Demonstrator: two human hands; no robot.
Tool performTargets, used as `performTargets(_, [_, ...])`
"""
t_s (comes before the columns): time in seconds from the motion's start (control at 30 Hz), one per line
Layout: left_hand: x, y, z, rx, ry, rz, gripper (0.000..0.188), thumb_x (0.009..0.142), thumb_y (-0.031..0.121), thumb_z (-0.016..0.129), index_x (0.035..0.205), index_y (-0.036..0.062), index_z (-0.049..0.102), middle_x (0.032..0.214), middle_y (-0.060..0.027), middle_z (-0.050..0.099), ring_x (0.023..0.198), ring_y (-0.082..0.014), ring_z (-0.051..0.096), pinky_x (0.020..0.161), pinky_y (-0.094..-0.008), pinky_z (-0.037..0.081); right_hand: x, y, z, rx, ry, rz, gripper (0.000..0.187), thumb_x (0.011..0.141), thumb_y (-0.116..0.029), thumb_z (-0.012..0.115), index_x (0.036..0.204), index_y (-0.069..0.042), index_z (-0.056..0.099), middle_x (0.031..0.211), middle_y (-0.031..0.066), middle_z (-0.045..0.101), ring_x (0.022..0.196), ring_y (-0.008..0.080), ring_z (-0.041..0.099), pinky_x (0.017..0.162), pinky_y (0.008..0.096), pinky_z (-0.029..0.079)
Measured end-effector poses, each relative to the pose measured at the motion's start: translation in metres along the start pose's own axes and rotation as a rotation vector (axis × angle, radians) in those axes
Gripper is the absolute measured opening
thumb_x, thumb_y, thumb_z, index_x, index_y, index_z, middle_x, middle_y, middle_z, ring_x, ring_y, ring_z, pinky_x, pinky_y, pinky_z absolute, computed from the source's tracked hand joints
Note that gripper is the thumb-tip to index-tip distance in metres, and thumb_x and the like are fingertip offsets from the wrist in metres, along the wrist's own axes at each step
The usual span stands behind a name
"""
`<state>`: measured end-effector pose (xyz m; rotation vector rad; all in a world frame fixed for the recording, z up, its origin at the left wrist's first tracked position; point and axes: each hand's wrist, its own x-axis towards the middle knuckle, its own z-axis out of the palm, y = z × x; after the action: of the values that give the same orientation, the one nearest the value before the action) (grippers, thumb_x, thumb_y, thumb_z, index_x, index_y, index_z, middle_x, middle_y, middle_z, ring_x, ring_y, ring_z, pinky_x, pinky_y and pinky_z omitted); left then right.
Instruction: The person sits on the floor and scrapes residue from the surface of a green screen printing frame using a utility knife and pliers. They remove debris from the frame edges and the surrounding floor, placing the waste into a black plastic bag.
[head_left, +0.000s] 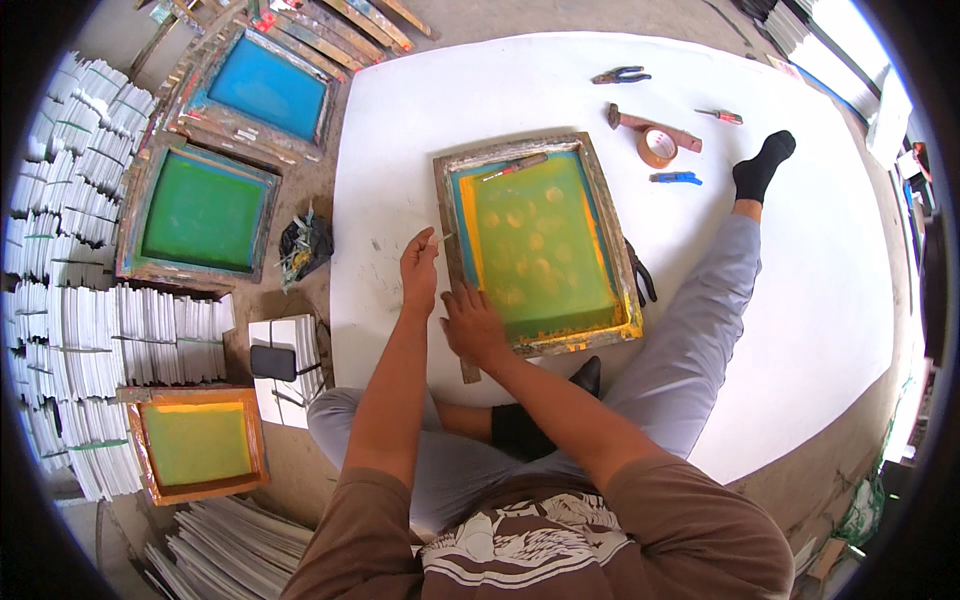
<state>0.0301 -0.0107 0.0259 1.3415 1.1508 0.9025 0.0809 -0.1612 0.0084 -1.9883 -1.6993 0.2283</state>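
A wooden screen-printing frame (615, 250) with yellow-green mesh lies on the white sheet before me. My left hand (419, 270) is raised by its left side, finger and thumb pinched on a small, thin pale piece (445, 238) whose kind I cannot make out. My right hand (473, 322) lies with its fingers stretched over the frame's lower left edge, on a narrow wooden strip (469, 366) that sticks out past the near corner. A red-and-dark hand tool (515, 167) rests at the frame's far end. Black-handled pliers (641, 275) lie against its right side, partly hidden.
On the white sheet (800, 300) lie pliers (621, 75), a hammer (655, 126), a tape roll (657, 147), a screwdriver (720, 116) and a blue cutter (676, 178). To the left are blue (268, 85), green (205, 210) and yellow-green (197, 443) screens, paper stacks (85, 340) and a phone (273, 362).
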Motion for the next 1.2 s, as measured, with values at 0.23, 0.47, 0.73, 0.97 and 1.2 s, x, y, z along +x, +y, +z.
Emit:
performTargets(0.23, [0.021,0.004,0.011,-0.188,-0.126,0.014,0.029,0.111,0.029,0.051,0.094,0.005,0.053,0.089,-0.0059,0.061,0.093,-0.0188,0.063,0.104,-0.0374,0.046,0.022,-0.016,0.023,0.017,-0.046,0.087,0.07,0.099,-0.035,0.061,0.152,0.007,0.042,0.161,0.0268,0.037,0.153,0.0426,0.029,0.123,0.0557,0.027])
performTargets(0.47, [0.028,0.017,0.027,-0.229,-0.113,-0.067,0.031,0.112,0.028,0.05,0.09,0.0059,0.049,0.081,-0.0038,0.054,0.083,-0.0164,0.06,0.089,-0.0362,0.051,0.062,0.01,0.041,-0.102,-0.062,0.042,0.073,0.101,-0.033,0.054,0.158,0.006,0.031,0.168,0.0221,0.025,0.159,0.0357,0.018,0.126,0.0566,0.021])
performTargets(0.73, [0.011,0.023,0.027,-0.285,0.046,-0.134,0.031,0.112,0.024,0.049,0.087,0.0076,0.042,0.074,0.0001,0.041,0.067,-0.012,0.041,0.081,-0.0339,0.053,0.067,-0.001,0.018,0.019,-0.254,0.121,0.076,0.099,-0.038,0.056,0.163,-0.005,0.03,0.172,0.0158,0.018,0.161,0.0319,0.011,0.127,0.0573,0.018])
performTargets(0.97, [0.017,0.15,-0.002,-0.505,0.077,0.19,0.032,0.111,0.026,0.052,0.084,0.0117,0.042,0.069,0.0025,0.037,0.059,-0.0089,0.036,0.076,-0.0385,0.057,0.063,0.003,0.035,-0.051,-0.228,0.125,0.074,0.098,-0.043,0.058,0.159,-0.007,0.037,0.172,0.0143,0.019,0.161,0.0311,0.012,0.125,0.0591,0.023])
performTargets(1.2, [0.052,0.16,-0.039,0.267,0.036,0.225,0.025,0.101,0.026,0.071,0.093,0.0089,0.053,0.061,0.0019,0.046,0.051,-0.012,0.04,0.055,-0.0337,0.045,0.069,-0.001,0.021,-0.091,-0.279,0.127,0.072,0.099,-0.043,0.058,0.158,-0.007,0.039,0.172,0.0133,0.019,0.161,0.0307,0.012,0.122,0.0611,0.028])
